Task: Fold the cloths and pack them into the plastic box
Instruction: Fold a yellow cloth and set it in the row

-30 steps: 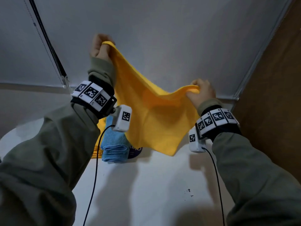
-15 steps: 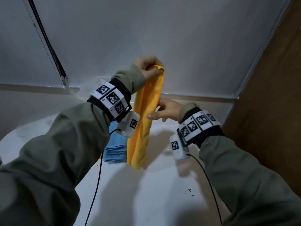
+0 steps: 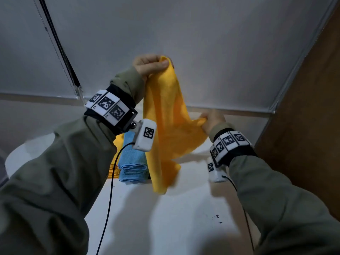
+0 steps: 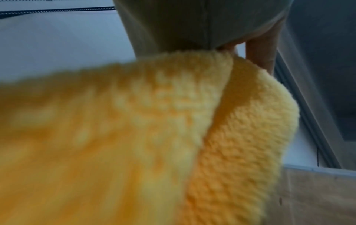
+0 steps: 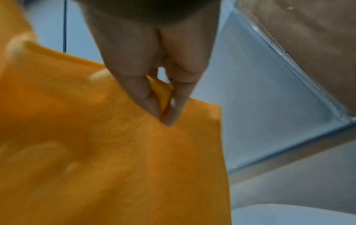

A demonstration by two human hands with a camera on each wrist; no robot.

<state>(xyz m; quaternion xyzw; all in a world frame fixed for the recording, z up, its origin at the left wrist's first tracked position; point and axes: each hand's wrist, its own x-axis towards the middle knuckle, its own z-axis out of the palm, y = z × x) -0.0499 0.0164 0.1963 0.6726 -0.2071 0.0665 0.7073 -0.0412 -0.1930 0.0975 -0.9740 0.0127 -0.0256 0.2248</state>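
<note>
While both hands' fingers pinch the yellow cloth [image 3: 165,129] aloft, it screens folded blue cloths [image 3: 132,159] (table [image 3: 165,227] behind).

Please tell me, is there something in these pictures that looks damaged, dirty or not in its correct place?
Only one small thing: a few dark specks mark the white table in front of the right sleeve. The yellow cloth hangs undamaged between the left hand and right hand, and the folded blue cloth lies neatly.
</note>
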